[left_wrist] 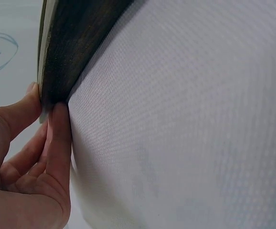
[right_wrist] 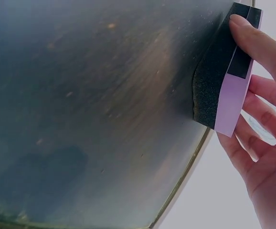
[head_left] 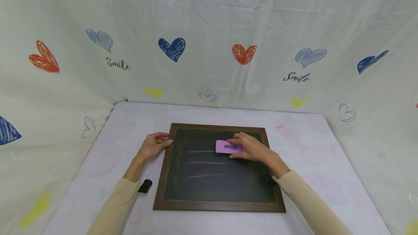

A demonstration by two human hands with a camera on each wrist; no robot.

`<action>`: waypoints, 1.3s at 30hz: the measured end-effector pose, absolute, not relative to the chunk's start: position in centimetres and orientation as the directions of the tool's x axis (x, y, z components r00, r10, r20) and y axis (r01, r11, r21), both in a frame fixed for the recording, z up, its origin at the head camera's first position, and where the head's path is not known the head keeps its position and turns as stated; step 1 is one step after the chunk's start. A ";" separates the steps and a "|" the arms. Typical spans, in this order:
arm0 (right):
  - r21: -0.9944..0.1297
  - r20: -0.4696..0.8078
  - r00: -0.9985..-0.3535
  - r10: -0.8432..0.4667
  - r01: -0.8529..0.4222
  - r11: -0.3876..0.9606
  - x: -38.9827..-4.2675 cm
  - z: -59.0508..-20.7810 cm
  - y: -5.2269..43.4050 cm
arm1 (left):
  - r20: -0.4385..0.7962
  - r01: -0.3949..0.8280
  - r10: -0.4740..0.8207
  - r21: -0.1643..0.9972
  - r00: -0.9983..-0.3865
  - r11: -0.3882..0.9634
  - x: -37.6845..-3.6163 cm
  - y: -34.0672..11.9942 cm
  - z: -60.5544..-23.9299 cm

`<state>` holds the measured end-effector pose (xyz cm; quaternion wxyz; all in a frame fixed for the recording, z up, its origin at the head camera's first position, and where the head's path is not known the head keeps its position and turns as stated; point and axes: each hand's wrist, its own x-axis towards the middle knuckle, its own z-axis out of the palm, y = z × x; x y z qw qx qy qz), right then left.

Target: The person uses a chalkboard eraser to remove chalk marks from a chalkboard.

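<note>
A chalkboard [head_left: 209,189] with a brown wooden frame lies on the table, three pale chalk lines [head_left: 205,163] across its left half. My left hand [head_left: 153,145] pinches the frame's left edge near the far corner. In the left wrist view the thumb sits on one face of the frame [left_wrist: 76,47], with fingertips at its lower edge. My right hand [head_left: 251,149] grips a purple eraser [head_left: 224,147] between thumb and fingers. The eraser lies over the board's upper middle, at the right end of the top line. Its black felt [right_wrist: 209,90] faces the board in the right wrist view.
A white table cover [head_left: 313,148] surrounds the board. Behind and beside the table hangs a pale curtain [head_left: 202,17] printed with hearts and "Smile". Black wrist devices [head_left: 145,186] show at both sleeves. Faint chalk smears [right_wrist: 143,76] mark the board's surface.
</note>
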<state>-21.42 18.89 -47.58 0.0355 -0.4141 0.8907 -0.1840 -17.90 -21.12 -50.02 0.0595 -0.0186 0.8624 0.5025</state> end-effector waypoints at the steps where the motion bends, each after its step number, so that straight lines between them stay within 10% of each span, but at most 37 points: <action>1: -0.358 0.087 -0.654 -0.751 -0.724 0.589 -21.5 -47.6 18.8 | -0.122 -0.092 0.028 0.863 -0.992 0.496 -17.9 -21.1 -50.0; 39: -0.372 0.060 -0.583 -0.810 -0.766 0.524 -22.2 -47.8 12.7 | -0.131 -0.106 0.016 0.862 -0.991 0.495 -17.8 -21.0 -50.0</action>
